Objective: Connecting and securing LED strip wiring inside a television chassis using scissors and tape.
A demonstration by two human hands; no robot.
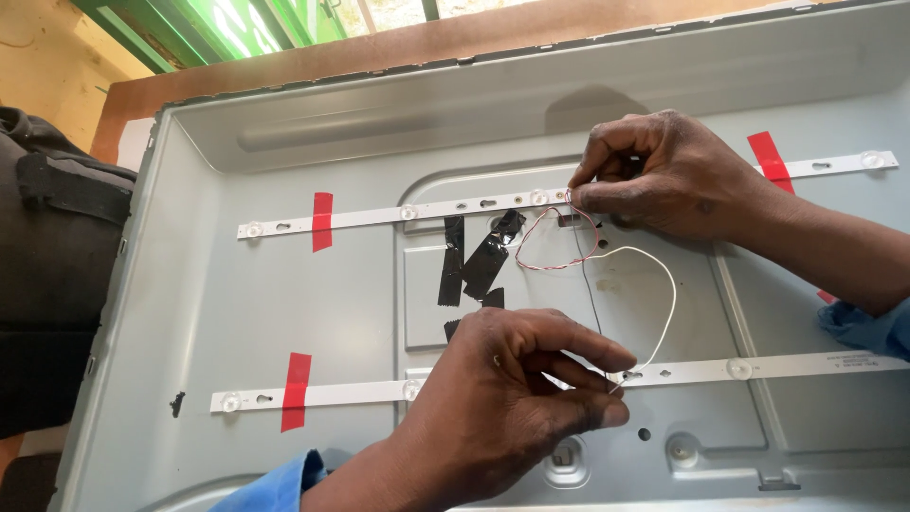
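Observation:
A grey metal television back panel (pixel 284 284) lies flat before me with two white light strips taped across it. My left hand (pixel 512 398) pinches the end of a thin white wire (pixel 664 284) right at the lower light strip (pixel 787 365). My right hand (pixel 664 175) pinches a red-and-white wire pair (pixel 555 242) against the end of the upper light strip (pixel 427 210). The white wire arcs up from the lower strip toward the red loop.
Red tape pieces (pixel 322 221) hold the strips to the panel. Black tape scraps (pixel 479 261) stick near the panel's middle. A black bag (pixel 52 284) sits left of the panel. Green window bars (pixel 227 24) show at the top, above a brown ledge.

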